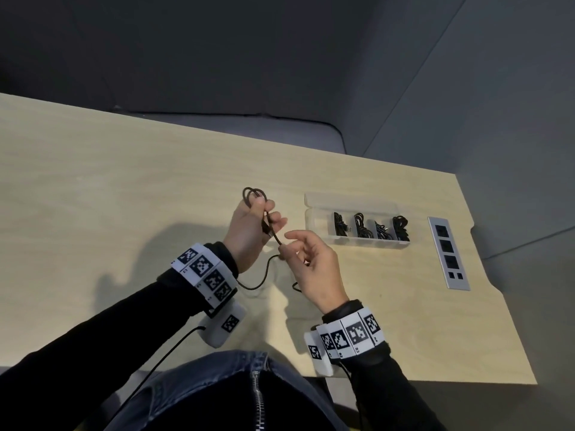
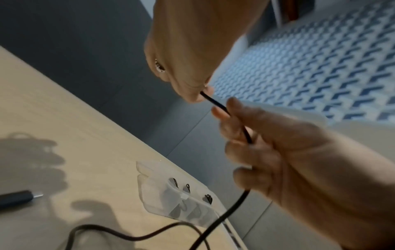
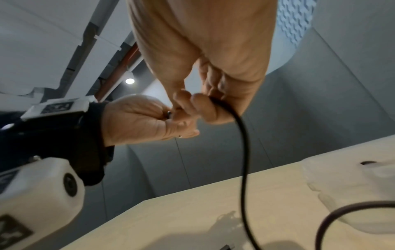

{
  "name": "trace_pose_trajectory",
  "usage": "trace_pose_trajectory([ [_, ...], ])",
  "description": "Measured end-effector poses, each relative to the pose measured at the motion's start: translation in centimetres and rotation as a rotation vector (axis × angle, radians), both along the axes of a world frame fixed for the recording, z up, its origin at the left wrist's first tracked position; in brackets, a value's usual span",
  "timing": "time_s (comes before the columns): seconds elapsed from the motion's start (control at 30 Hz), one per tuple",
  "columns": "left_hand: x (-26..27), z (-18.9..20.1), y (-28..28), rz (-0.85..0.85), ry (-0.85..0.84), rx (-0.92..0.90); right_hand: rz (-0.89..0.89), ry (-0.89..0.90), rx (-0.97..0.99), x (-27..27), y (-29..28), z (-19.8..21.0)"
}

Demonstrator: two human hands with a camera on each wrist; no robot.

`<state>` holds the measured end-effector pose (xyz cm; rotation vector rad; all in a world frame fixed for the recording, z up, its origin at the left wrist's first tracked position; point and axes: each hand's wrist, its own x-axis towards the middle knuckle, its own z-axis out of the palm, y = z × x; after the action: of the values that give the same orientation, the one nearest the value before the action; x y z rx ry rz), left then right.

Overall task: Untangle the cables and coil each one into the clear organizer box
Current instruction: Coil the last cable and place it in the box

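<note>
Two hands raised above a light wooden table (image 1: 124, 181), seen from the head camera. Left hand (image 1: 249, 225) gripping a small coil of black cable (image 1: 253, 194), loops poking out above the fingers, just left of the clear organizer box (image 1: 314, 213). Right hand (image 1: 311, 269) pinching the same cable just below the left hand, loose length drooping to the table nearer the body than the box. Four dark cable bundles (image 1: 370, 225) sitting side by side in the box's compartments. Grey power strip (image 1: 448, 253) set into the table right of the box. From the left wrist: left hand (image 2: 192, 50) closed around the cable (image 2: 215, 103), right hand (image 2: 288, 152) pinching it close by, organizer box (image 2: 153, 194) below on the table, a loose USB plug (image 2: 21, 198) lying left of the box. From the right wrist: right hand (image 3: 203, 59) curled on the cable (image 3: 243, 143), left hand (image 3: 141, 120) touching its fingertips, blurred box (image 3: 342, 186) at far right.
</note>
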<state>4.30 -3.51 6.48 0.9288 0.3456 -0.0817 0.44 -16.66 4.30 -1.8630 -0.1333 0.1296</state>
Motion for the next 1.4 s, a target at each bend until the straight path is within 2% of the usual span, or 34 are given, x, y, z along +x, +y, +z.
trace_pose_trajectory([
  [0.07, 0.5, -0.1, 0.7, 0.003, 0.028, 0.025, 0.08, 0.105, -0.013, 0.1, -0.8, 0.2],
  [0.1, 0.7, -0.4, 1.0, -0.02, 0.03, 0.119, 0.143, 0.127, -0.062, 0.2, -1.3, 0.3],
  [0.2, 0.7, -1.2, 1.8, -0.188, -0.05, 0.58, 0.312, 0.085, -0.247, 0.8, -2.4, 1.7],
  [0.3, -0.1, -1.8, 1.9, -0.505, -0.232, 1.037, 0.278, -0.059, -0.359, 1.8, -3.0, 3.1],
  [0.33, -0.4, -1.8, 1.9, -0.598, -0.271, 1.137, 0.229, -0.124, -0.38, 2.1, -3.1, 3.3],
  [0.37, -0.6, -1.6, 1.9, -0.657, -0.289, 1.161, 0.174, -0.181, -0.387, 2.4, -3.1, 3.4],
  [0.43, -0.8, -0.9, 1.6, -0.722, -0.284, 1.038, 0.092, -0.228, -0.358, 2.9, -3.2, 3.5],
  [0.57, -0.7, -0.1, 1.5, -0.817, -0.231, 0.821, 0.03, -0.185, -0.25, 3.3, -3.5, 2.8],
  [0.7, -0.8, -0.7, 1.9, -0.889, -0.378, 0.852, 0.017, -0.027, -0.11, 3.8, -4.1, 2.0],
  [0.77, -0.9, -1.3, 2.1, -0.804, -0.364, 0.739, 0.059, 0.022, -0.081, 3.7, -4.7, 2.3],
  [0.87, -1.1, -1.6, 2.6, -0.638, -0.265, 0.395, 0.083, 0.021, -0.042, 3.5, -5.7, 2.1],
  [0.97, -0.4, -1.2, 2.8, -0.4, -0.081, 0.046, 0.057, 0.025, -0.016, 2.8, -6.3, 0.9],
  [1.03, 0.2, -0.7, 2.9, -0.287, -0.037, -0.06, 0.027, 0.053, 0.023, 2.1, -5.8, 0.1],
  [1.2, 0.5, 0.1, 2.4, -0.239, -0.046, -0.122, -0.043, 0.086, 0.061, 0.3, -3.0, -1.0],
  [1.33, 0.7, 0.5, 1.7, -0.149, -0.007, -0.099, 0.025, 0.098, 0.04, -0.7, -1.2, -1.3],
  [1.4, 0.8, 0.4, 1.6, -0.094, 0.004, -0.024, 0.08, 0.129, 0.044, -1.2, -0.8, -1.0],
])
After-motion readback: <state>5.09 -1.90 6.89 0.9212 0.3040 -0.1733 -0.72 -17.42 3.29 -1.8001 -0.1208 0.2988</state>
